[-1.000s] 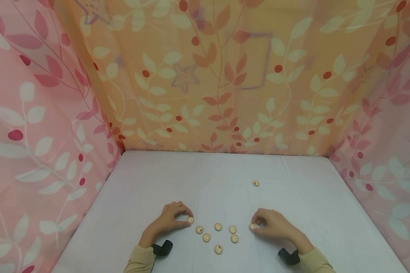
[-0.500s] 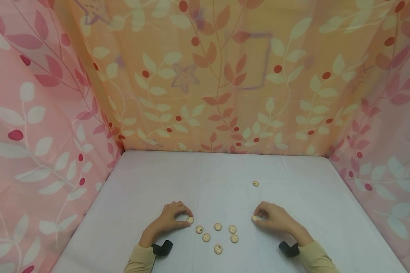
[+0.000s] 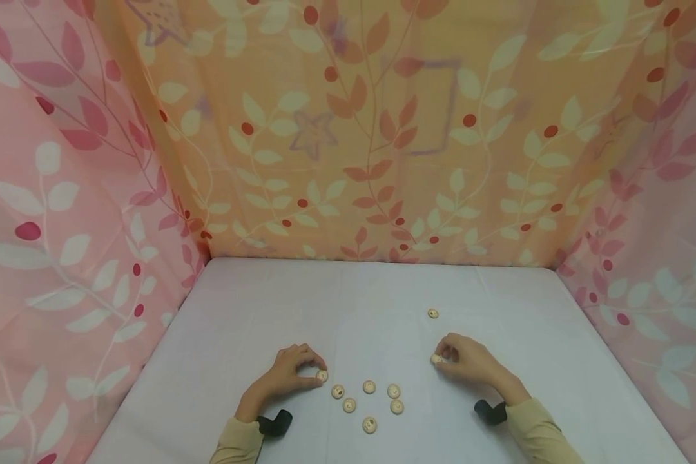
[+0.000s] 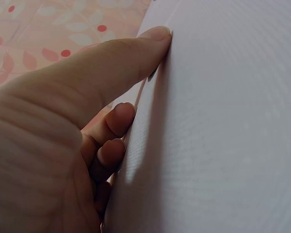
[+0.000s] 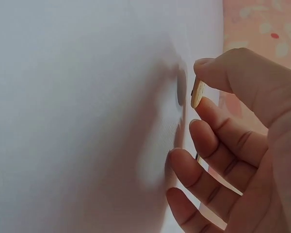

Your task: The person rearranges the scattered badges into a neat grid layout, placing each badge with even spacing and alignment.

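My left hand (image 3: 292, 372) rests on the table, its thumb and index finger pinching a small round wooden disc (image 3: 322, 376). In the left wrist view the thumb (image 4: 131, 58) hides most of that disc. Farther right, my right hand (image 3: 472, 362) pinches another wooden disc (image 3: 436, 359) by its edges. The right wrist view shows this disc (image 5: 198, 93) edge-on between thumb and index finger, a little off the white cloth. Between the hands lie several pale discs with dark marks, among them a disc (image 3: 369, 386) at the back and a disc (image 3: 370, 425) nearest me.
One lone disc (image 3: 433, 313) lies beyond my right hand. A white cloth (image 3: 267, 290) covers the table. Patterned curtains, including an orange curtain (image 3: 354, 161), stand at the back and both sides. Each wrist carries a black strap mount (image 3: 275, 423).
My right hand has moved away from me and slightly to the right, carrying its disc toward the lone one. The left hand and the discs on the table have stayed put.
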`<control>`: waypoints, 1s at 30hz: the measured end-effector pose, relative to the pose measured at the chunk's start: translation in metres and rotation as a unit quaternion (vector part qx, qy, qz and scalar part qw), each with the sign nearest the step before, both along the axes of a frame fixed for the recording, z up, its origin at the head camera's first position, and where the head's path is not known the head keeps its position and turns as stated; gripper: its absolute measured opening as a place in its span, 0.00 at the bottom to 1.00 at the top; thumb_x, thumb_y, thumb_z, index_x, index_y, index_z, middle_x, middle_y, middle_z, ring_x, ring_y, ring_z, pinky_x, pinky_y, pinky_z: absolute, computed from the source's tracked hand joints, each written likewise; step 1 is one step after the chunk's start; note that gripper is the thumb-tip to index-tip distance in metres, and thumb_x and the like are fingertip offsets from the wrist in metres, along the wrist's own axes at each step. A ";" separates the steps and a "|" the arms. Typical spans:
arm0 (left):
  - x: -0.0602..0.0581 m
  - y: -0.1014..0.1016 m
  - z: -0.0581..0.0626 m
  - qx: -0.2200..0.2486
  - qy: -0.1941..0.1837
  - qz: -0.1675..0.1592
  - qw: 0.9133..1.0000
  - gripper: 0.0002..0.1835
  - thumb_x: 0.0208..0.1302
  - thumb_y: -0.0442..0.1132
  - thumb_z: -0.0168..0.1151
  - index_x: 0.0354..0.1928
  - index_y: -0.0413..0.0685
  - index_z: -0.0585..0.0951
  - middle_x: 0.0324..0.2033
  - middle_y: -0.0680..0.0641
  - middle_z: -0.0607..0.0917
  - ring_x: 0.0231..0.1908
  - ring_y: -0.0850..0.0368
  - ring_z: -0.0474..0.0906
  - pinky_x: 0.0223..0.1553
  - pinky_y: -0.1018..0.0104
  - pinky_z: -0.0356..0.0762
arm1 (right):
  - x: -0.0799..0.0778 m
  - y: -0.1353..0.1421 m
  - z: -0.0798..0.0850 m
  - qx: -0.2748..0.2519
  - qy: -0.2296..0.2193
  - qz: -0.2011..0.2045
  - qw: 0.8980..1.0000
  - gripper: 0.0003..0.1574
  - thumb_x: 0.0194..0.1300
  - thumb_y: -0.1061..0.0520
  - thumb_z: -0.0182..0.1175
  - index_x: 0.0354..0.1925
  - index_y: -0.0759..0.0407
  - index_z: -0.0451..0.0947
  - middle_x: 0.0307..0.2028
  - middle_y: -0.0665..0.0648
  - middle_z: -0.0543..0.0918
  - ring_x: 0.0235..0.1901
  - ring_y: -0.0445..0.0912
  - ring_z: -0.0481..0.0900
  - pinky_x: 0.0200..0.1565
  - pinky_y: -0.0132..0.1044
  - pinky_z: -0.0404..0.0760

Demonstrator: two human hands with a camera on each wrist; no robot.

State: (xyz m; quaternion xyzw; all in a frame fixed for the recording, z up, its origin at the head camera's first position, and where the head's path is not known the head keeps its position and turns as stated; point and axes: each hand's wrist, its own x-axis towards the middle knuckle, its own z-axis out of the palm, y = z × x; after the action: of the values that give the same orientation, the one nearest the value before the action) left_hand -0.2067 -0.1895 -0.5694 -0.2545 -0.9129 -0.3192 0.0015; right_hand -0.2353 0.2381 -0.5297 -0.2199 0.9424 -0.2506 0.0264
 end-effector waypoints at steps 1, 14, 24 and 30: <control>0.000 0.000 0.000 0.000 0.001 0.000 1.000 0.12 0.50 0.57 0.67 0.38 0.71 0.79 0.36 0.68 0.74 0.41 0.67 0.67 0.50 0.52 0.57 | -0.001 0.000 0.000 -0.002 0.000 0.000 1.000 0.12 0.54 0.44 0.66 0.32 0.46 0.76 0.28 0.43 0.75 0.28 0.37 0.70 0.31 0.31 0.70; 0.001 -0.001 -0.003 0.004 -0.011 -0.002 1.000 0.12 0.51 0.58 0.66 0.38 0.72 0.79 0.36 0.68 0.74 0.42 0.66 0.68 0.49 0.52 0.56 | -0.018 0.010 0.002 -0.018 0.000 -0.044 0.999 0.13 0.54 0.46 0.67 0.34 0.49 0.77 0.29 0.46 0.76 0.26 0.39 0.69 0.28 0.32 0.69; 0.003 0.002 0.004 0.019 0.003 -0.006 1.000 0.13 0.49 0.54 0.69 0.38 0.68 0.81 0.35 0.66 0.76 0.40 0.66 0.67 0.49 0.50 0.56 | -0.037 0.027 -0.002 0.000 0.017 -0.089 0.996 0.13 0.56 0.48 0.65 0.36 0.54 0.78 0.31 0.49 0.78 0.29 0.42 0.72 0.32 0.37 0.70; 0.001 0.001 0.005 0.011 -0.001 -0.005 1.000 0.13 0.49 0.55 0.68 0.38 0.68 0.80 0.36 0.66 0.76 0.40 0.66 0.67 0.50 0.50 0.56 | -0.050 0.036 -0.004 0.003 0.030 -0.110 0.993 0.15 0.57 0.47 0.64 0.36 0.56 0.78 0.31 0.50 0.79 0.31 0.43 0.74 0.34 0.40 0.72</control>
State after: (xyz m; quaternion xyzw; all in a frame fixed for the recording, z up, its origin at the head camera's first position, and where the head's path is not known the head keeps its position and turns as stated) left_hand -0.2053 -0.1884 -0.5645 -0.2585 -0.9080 -0.3297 0.0022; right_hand -0.2849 0.2737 -0.5337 -0.1219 0.9621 -0.2423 -0.0293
